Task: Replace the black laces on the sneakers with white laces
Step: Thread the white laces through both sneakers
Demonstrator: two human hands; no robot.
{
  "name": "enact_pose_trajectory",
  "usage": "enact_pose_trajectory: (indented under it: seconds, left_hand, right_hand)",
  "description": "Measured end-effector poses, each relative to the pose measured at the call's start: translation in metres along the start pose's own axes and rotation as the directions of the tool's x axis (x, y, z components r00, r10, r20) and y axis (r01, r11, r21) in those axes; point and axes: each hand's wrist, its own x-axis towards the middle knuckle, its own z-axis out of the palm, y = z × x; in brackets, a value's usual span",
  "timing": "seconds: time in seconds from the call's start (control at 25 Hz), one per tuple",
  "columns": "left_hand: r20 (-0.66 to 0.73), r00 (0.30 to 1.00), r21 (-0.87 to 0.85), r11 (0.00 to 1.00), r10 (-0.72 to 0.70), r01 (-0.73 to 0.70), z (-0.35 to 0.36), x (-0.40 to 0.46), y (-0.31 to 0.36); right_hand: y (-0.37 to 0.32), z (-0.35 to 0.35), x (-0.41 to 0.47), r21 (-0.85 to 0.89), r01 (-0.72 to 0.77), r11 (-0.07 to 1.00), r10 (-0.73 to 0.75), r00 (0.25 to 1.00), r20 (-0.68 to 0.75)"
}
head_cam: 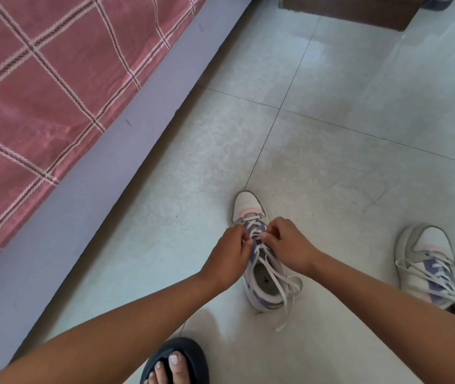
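White lace [272,275]: pinched by left hand [227,254] and right hand [287,246]; two sneakers [259,261] on floor.

Arms: bare to the lower frame edge, no sleeves seen
Wrists: unadorned
Foot, bottom centre: dark navy slide sandal [178,358]
Toenails [174,358]: pale polish
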Motion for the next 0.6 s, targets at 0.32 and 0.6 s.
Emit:
enact_pose_trajectory:
  seconds: [0.32,0.6]
  left_hand:
    - [0.083,0.99,0.127,0.987,-0.114,0.103,0.004,0.005,0.022]
    - [0.319,0.907,-0.151,0.93,-0.275,0.335,-0.012,0.017,0.02]
  right_hand:
    - [-0.009,-0.013,-0.012,-0.309,0.135,0.941,-0.103,0.988,0.117]
    - [-0.013,-0.017,-0.005,-0.251,0.022,0.968,0.057,0.952,0.302]
